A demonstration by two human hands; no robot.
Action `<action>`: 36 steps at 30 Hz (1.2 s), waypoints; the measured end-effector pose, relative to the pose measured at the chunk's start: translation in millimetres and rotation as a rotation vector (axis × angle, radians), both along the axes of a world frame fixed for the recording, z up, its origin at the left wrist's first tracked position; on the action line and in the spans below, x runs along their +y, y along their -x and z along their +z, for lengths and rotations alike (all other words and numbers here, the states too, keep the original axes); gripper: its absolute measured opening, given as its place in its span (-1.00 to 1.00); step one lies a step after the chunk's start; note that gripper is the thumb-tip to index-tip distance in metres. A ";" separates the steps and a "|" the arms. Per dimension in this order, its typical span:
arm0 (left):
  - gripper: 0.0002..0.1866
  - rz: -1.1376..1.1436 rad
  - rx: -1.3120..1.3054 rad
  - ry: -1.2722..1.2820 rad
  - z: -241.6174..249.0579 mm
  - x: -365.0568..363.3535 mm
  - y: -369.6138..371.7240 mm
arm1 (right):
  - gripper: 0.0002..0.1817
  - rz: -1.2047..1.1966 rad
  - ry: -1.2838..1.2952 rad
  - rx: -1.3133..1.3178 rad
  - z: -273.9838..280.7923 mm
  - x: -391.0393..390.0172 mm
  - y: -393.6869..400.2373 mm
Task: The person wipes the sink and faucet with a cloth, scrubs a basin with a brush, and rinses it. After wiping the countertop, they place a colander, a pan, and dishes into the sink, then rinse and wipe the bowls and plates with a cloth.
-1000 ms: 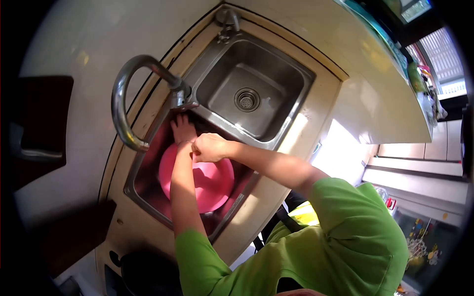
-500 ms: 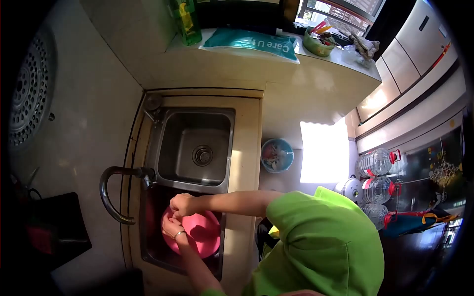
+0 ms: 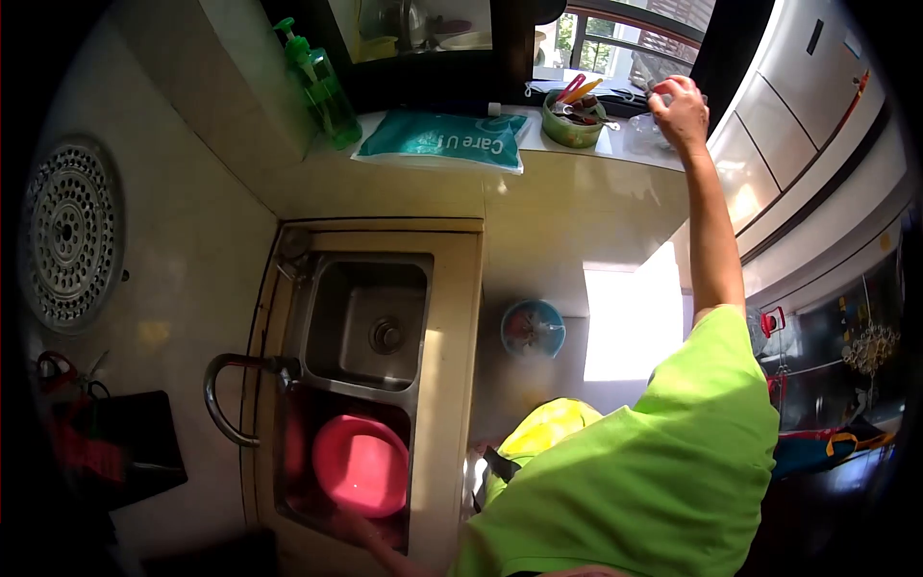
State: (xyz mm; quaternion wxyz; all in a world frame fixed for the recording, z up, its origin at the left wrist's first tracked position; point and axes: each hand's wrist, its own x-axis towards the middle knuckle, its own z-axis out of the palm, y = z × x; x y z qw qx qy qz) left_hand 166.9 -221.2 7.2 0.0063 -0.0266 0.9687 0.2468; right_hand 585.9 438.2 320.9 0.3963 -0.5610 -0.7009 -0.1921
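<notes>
My right hand (image 3: 681,113) is stretched out to the right end of the window ledge. Its fingers are curled on what looks like a crumpled greyish cloth (image 3: 655,71), partly hidden behind them. Just below this hand lies a clear plastic bag (image 3: 646,137). My left hand (image 3: 354,527) is low in the sink, at the near rim of a pink basin (image 3: 361,465). Blur and shadow hide its fingers. The basin sits tilted in the lower sink bowl (image 3: 296,514).
A curved tap (image 3: 213,394) stands beside the empty upper sink bowl (image 3: 361,327). On the ledge are a green pump bottle (image 3: 325,101), a teal packet (image 3: 440,139) and a green bowl of small items (image 3: 569,130). A blue bin (image 3: 534,330) stands on the floor.
My right hand has left the pink basin and reached up to the ledge, over the cloth. My left hand has shifted down to the basin's near edge. The view has tilted.
</notes>
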 end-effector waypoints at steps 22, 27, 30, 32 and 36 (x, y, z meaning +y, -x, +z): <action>-0.80 0.237 0.479 0.416 124.4 20.3 -204.6 | -0.54 -0.094 0.344 -0.298 -31.1 118.4 -79.2; -0.81 0.255 0.584 0.427 129.6 -38.7 -220.3 | -0.55 0.006 0.260 -0.194 -24.0 137.5 -78.2; -0.78 0.285 0.587 0.496 131.1 -71.7 -226.5 | -0.56 0.053 0.163 -0.127 1.3 167.1 -109.7; -0.82 0.215 0.673 0.502 127.5 -102.3 -226.3 | -0.57 0.104 0.098 -0.104 17.6 195.0 -118.5; -0.86 0.138 0.717 0.490 134.3 -133.1 -232.8 | -0.58 0.291 -0.078 -0.179 25.0 244.7 -163.2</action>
